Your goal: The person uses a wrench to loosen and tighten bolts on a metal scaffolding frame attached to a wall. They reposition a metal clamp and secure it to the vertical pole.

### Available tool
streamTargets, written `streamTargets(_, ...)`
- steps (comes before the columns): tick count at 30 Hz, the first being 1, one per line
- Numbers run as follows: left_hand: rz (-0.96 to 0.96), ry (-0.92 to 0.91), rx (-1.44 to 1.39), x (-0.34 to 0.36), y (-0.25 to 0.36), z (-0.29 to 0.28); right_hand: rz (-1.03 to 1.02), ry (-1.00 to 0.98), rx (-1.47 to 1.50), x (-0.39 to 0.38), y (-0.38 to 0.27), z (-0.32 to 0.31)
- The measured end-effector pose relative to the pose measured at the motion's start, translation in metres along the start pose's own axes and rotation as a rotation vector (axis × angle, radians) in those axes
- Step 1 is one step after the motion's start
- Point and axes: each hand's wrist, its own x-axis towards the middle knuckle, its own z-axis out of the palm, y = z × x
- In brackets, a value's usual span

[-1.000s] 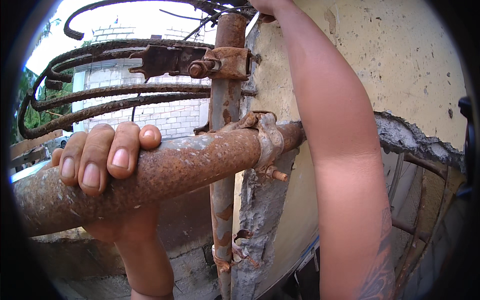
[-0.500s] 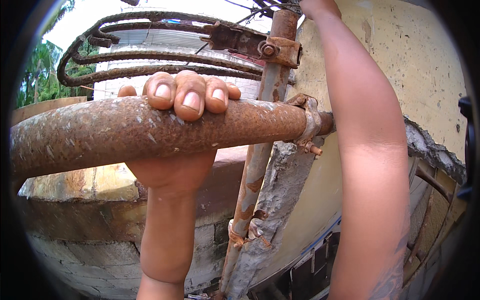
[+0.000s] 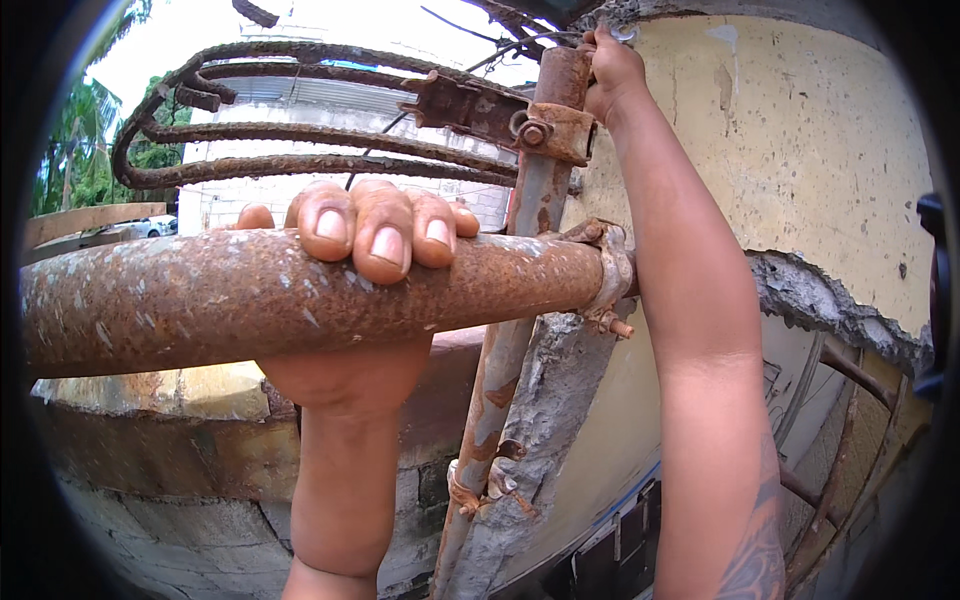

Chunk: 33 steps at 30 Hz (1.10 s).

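My left hand (image 3: 375,232) is wrapped over a thick, rusty, paint-flecked horizontal pipe (image 3: 200,300), with the fingertips showing on its top side. A pitted clamp (image 3: 614,268) with a bolt encircles the pipe's right end beside the upright rusty pole (image 3: 497,385). My right arm reaches up along the wall, and my right hand (image 3: 614,75) is closed next to the top of this pole. Its fingers are partly hidden, so what they hold is unclear. Dark thin rods (image 3: 515,40) and a small shiny round thing (image 3: 625,33) are close to those fingers.
Bent ribbed reinforcing bars (image 3: 300,137) jut out left of the pole beside a rusty coupler (image 3: 465,105). A yellow wall (image 3: 800,140) with a broken concrete edge (image 3: 830,295) stands at right. Below are a block wall (image 3: 190,530) and a rough concrete column (image 3: 540,420).
My view has shifted upward, so the pipe and my left hand appear lower. The right hand now shows at the pole top, its forearm further left. The left hand keeps its hold.
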Motion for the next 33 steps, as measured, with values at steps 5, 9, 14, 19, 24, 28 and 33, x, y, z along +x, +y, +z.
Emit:
streamTargets(5, -0.064, -0.025, 0.068, 0.007, 0.003, 0.005, -0.057, -0.026, 0.072, -0.007, -0.003, -0.007)
streamTargets(9, -0.078, -0.007, 0.101, 0.005, 0.006, 0.003, 0.017, -0.137, 0.068, -0.005, -0.004, -0.018)
streamTargets(14, -0.108, -0.006, 0.080, 0.006, 0.009, 0.004, 0.096, -0.220, 0.079, -0.012, -0.006, -0.047)
streamTargets(19, -0.118, -0.040, 0.104, 0.005, 0.010, 0.000, -0.292, -0.209, -0.151, -0.036, 0.006, -0.025)
streamTargets(24, -0.168, -0.139, 0.086, 0.011, 0.008, -0.014, -0.630, -0.211, -0.492, -0.114, -0.033, -0.055)
streamTargets(28, -0.064, 0.064, 0.725, 0.031, 0.037, -0.032, -1.067, -0.235, -0.277, -0.193, -0.017, -0.084)
streamTargets(33, 0.484, -0.572, 2.399, 0.067, -0.001, -0.030, -1.076, -0.205, -0.487, -0.198, 0.011, -0.106)
